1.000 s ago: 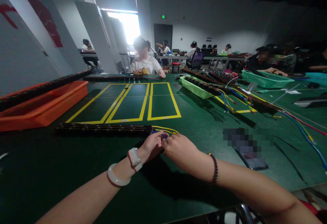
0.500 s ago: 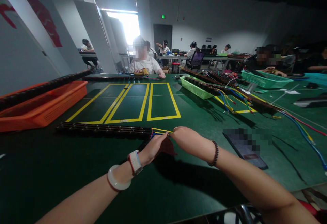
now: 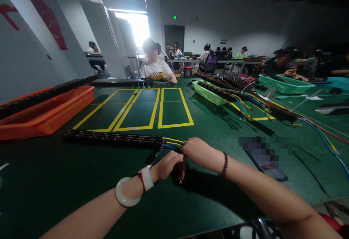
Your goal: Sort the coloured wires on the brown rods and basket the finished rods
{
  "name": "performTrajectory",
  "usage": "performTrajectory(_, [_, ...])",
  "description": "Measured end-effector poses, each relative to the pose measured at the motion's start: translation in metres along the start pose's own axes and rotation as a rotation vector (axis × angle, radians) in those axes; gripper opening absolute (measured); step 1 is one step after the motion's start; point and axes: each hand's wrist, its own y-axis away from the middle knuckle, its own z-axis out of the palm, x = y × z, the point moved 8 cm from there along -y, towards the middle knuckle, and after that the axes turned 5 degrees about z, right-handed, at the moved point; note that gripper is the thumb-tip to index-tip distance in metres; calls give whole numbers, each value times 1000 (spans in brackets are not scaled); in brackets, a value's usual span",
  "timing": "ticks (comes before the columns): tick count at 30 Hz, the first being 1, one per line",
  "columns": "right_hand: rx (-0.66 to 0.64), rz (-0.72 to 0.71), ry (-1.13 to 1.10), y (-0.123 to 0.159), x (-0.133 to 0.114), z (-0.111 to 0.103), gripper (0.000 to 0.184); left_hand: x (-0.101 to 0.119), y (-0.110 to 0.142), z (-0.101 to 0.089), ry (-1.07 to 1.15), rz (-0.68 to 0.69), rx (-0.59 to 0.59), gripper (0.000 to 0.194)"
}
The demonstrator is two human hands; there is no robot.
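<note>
A long black cable bundle [image 3: 114, 139] lies crosswise on the green table. From its right end run yellow wires [image 3: 173, 141] and blue ones, with a thin pink strand and a small green piece beside them. My right hand [image 3: 199, 152] is closed around the far ends of the yellow and blue wires, hiding the tips. Just below it is my left hand [image 3: 167, 165], its fingers bent downward and its thumb side against my right fingers. Whatever it pinches there is hidden.
An orange basket [image 3: 68, 110] with a black bundle across it stands left. Yellow tape rectangles [image 3: 176, 125] mark the table. A green basket [image 3: 211, 95] with wired bundles is at right, a phone [image 3: 265, 160] nearer. A person [image 3: 155, 66] sits opposite holding a yellow tool.
My left hand has dropped slightly away from the bundle's end, its fingers now curled down. More of the yellow and blue wires shows. My right hand has shifted a little left and down.
</note>
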Motion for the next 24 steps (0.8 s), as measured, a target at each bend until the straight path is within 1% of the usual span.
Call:
performTrajectory(1, [-7, 14, -3, 0, 0, 1, 17, -2, 0, 7, -133, -3, -111, 44])
performTrajectory(2, [-13, 31, -6, -1, 1, 2, 17, -2, 0, 11, -248, 15, -189, 48])
performTrajectory(3, [-20, 48, -8, -1, 2, 2, 18, -1, 0, 12, -336, 48, -225, 50])
performTrajectory(6, [-46, 85, -12, -1, 2, 3, 18, 6, -1, 10, -429, 132, -205, 50])
performTrajectory(9, [-46, 113, 4, 0, 4, 1, 18, 5, 1, 14, -457, 120, -253, 52])
performTrajectory(14, [8, 203, 46, 0, 24, -6, 22, 1, 0, 14, -540, 114, -252, 55])
performTrajectory(16, [31, 238, 44, -1, 33, -14, 21, 0, 0, 15, -588, 131, -257, 56])
performTrajectory(18, [107, 267, 33, 5, 37, -34, 16, 2, 2, 15, -663, 176, -243, 54])
performTrajectory(20, [277, 261, -6, 23, 30, -70, 19, 5, 6, 18, -750, 234, -234, 54])
performTrajectory(21, [398, 240, -43, 40, 24, -91, 24, 7, 9, 20, -798, 268, -237, 53])
performTrajectory(22, [501, 183, -97, 60, 15, -109, 30, 10, 11, 23, -854, 311, -241, 51])
performTrajectory(23, [558, 114, -141, 81, 5, -123, 36, 12, 14, 27, -922, 366, -248, 48])
performTrajectory(24, [565, 81, -145, 101, -1, -130, 40, 15, 16, 32, -1003, 436, -261, 45])
